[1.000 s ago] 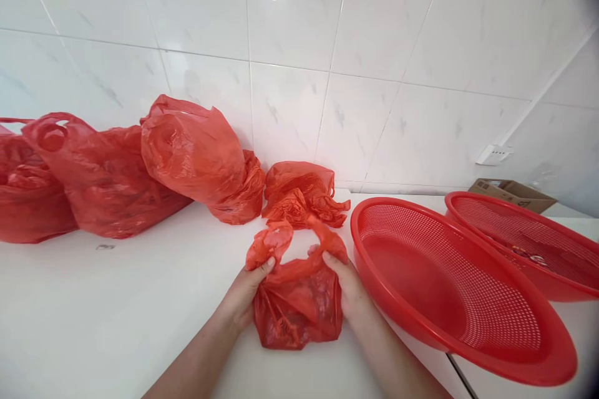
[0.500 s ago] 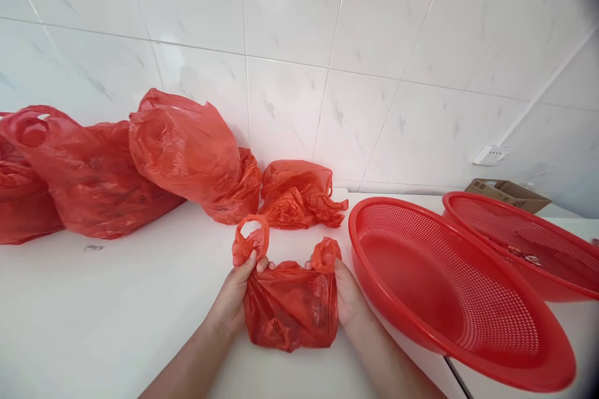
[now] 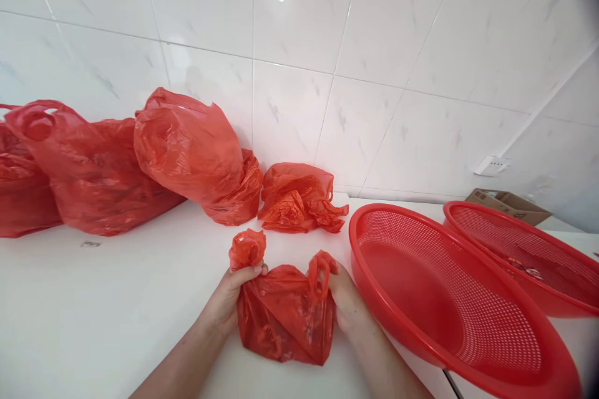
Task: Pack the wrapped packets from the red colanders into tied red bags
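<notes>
A small red plastic bag (image 3: 286,318) with something dark inside is held between my two hands, low in the middle of the view. My left hand (image 3: 233,294) grips its upper left corner, thumb across the plastic, with one gathered handle sticking up above. At the upper right corner my right hand (image 3: 345,299) is closed on the bag; the other handle loop flops over in front of its fingers, which are partly hidden. What the bag contains cannot be made out through the plastic.
Several full red plastic bags (image 3: 187,149) line the tiled wall at the left, and a crumpled red bag (image 3: 299,196) lies behind my hands. Two red perforated baskets (image 3: 407,287) stand at the right. Behind them sits a cardboard box (image 3: 510,206) below a wall socket (image 3: 492,166).
The bag has tilted, its right side lower. The right handle loop has folded forward over the front, and the left handle has bunched up. The view has shifted slightly.
</notes>
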Tool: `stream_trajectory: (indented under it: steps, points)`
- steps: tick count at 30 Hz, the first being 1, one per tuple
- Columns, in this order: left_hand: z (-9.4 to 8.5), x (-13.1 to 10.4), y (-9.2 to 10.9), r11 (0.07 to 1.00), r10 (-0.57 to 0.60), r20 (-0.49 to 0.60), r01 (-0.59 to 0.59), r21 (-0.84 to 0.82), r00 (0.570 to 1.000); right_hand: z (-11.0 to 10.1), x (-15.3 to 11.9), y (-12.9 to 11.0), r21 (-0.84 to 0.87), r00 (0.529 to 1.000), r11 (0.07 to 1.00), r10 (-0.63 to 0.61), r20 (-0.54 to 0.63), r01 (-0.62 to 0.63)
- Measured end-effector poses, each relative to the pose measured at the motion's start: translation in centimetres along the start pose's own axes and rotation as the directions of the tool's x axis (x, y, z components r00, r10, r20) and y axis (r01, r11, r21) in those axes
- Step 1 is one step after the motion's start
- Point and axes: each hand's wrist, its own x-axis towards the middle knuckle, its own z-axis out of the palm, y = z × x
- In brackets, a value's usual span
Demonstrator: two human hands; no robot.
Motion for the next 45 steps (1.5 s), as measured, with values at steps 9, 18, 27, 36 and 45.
stream_trajectory:
  steps: [9, 18, 27, 36, 45]
  points:
    - [0.3, 0.5, -0.4, 0.995, 0.067, -0.035, -0.069, -0.066, 0.997, -1.1, 0.6, 0.4, 0.253, 0.998, 0.968, -0.023, 0.060, 0.007]
    - [0.1, 0.2, -0.7, 0.994, 0.109, 0.016, -0.108, -0.008, 0.994, 0.2, -0.2, 0.4, 0.313, 0.978, 0.950, -0.070, 0.199, 0.005]
    - [0.6, -0.2, -0.6, 0.989, -0.046, 0.101, 0.030, 0.147, 0.994, 0.4, 0.1, 0.4, 0.176, 0.991, 0.983, -0.069, 0.115, 0.048]
    - [1.2, -0.1, -0.7, 0.989, 0.020, 0.042, -0.026, 0.148, 0.999, 0.8, -0.4, -0.7, 0.202, 0.987, 0.979, -0.061, 0.151, 0.030]
    - [5.1, 0.8, -0.6, 0.949, 0.152, 0.053, -0.161, 0.270, 0.987, 0.9, -0.8, -1.0, 0.142, 0.987, 0.990, -0.035, 0.154, 0.013]
